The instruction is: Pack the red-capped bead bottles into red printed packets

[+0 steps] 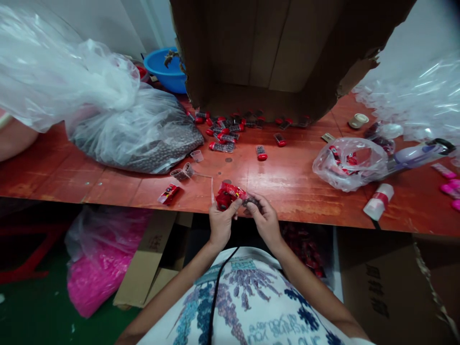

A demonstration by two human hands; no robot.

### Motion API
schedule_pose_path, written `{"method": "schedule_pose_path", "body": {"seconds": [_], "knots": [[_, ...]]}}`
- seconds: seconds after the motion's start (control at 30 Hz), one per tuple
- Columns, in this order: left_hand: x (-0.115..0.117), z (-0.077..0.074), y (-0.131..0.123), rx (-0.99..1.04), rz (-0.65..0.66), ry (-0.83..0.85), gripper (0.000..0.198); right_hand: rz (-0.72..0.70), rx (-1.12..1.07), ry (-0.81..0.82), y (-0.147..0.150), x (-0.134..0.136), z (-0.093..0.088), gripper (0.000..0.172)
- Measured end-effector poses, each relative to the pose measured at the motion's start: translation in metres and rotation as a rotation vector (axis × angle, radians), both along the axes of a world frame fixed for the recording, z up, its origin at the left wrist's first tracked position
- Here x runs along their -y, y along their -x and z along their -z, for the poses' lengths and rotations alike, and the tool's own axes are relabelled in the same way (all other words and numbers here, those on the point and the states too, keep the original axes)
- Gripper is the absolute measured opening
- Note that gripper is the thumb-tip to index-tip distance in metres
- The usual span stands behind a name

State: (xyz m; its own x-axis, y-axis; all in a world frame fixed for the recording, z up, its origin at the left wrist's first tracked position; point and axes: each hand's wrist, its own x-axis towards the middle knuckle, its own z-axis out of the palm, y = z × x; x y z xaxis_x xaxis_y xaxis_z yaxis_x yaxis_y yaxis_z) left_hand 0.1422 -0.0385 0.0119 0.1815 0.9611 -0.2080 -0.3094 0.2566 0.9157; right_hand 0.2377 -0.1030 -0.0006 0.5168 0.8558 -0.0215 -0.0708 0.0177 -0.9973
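Near the table's front edge, my left hand [221, 224] is closed on a bunch of red printed wrappers [230, 191]. My right hand [265, 218] pinches a small clear bottle of dark beads [253, 201] against the wrappers' right end; fingers partly hide it. To the left lies a red printed packet [169, 194]. Behind it are small clear plastic cups [180, 173], one with a thin handle reaching toward my left hand. Farther back lie several small bead-filled bottles with red caps [221, 146], and a single bottle [261, 153] stands apart from them.
A large bag of dark beads [143, 129] fills the left side, before a blue basin [167, 69]. An open cardboard box [262, 52] looms at the back. To the right are a plastic bag with red wrappers [348, 163] and a white roll [378, 201].
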Motion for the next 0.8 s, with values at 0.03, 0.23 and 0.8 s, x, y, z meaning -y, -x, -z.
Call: {"method": "schedule_pose_path", "body": {"seconds": [0.03,0.23,0.8], "knots": [[-0.001,0.0,0.0,0.01,0.001,0.007,0.024,-0.02,-0.022,0.015,-0.002,0.0,-0.002,0.028],[0.002,-0.006,-0.006,0.097,0.001,0.096,0.024,0.124,-0.17,-0.021,0.009,-0.002,-0.006,0.024],[0.005,-0.011,-0.001,0.236,0.031,0.138,0.024,0.107,-0.339,-0.031,0.014,-0.006,-0.002,0.03]]}}
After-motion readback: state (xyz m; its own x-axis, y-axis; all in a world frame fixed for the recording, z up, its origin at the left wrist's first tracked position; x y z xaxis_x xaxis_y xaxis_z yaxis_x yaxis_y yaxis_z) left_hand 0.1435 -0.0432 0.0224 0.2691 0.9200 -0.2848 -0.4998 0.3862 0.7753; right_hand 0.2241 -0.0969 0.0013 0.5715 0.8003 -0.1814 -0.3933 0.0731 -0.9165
